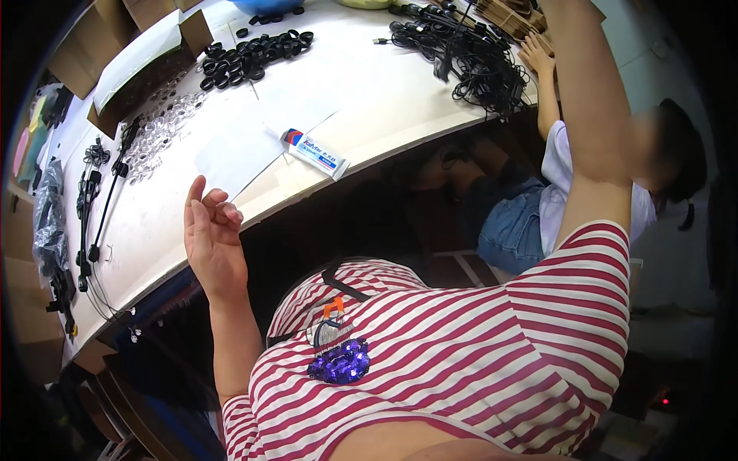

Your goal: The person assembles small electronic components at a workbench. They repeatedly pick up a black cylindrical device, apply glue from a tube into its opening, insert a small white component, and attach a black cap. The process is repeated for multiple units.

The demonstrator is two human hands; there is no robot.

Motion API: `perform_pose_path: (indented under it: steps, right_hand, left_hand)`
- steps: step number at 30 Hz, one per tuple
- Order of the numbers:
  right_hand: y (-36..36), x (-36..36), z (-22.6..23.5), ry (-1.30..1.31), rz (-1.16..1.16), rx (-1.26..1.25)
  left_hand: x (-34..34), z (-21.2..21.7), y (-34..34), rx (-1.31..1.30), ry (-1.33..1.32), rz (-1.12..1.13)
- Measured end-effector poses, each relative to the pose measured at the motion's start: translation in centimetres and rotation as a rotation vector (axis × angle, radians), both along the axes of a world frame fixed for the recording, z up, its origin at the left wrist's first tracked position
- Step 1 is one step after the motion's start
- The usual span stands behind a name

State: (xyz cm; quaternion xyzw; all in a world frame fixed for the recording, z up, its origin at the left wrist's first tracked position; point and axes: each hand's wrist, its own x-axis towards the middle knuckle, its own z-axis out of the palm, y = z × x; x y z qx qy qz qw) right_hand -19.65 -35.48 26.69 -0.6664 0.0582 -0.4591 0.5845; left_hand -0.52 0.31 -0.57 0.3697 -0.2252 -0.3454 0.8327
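My left hand (215, 242) is raised near the front edge of the white table (384, 107). Its fingers are loosely bent and apart, and nothing shows in them. Closest to it on the tabletop are a sheet of white paper (238, 154) and a white, blue and red squeeze tube (317, 155), which lies by the table edge. My right arm (588, 92) stretches up at the right, and its hand is beyond the upper edge of the picture.
Black rings (254, 58), clear round pieces (165, 131) and an open cardboard box (146, 77) cover the far left. Black cables lie at left (88, 200) and in a heap (461, 58) at far right. A co-worker's hand (536, 55) touches brown cardboard pieces (511, 14).
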Motion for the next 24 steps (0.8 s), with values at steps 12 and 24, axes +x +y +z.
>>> perform_pose_path:
  steps: [12,24]
  right_hand:
    - [-2.9,-5.0,-26.6,1.073,-0.843,-0.478]
    - [6.3,4.4,-25.3,0.816,-0.55,-1.09]
  left_hand:
    - [0.7,-1.1,0.6,0.25,-0.05,0.104]
    - [12.8,-2.0,8.5,0.81,-1.254,0.685]
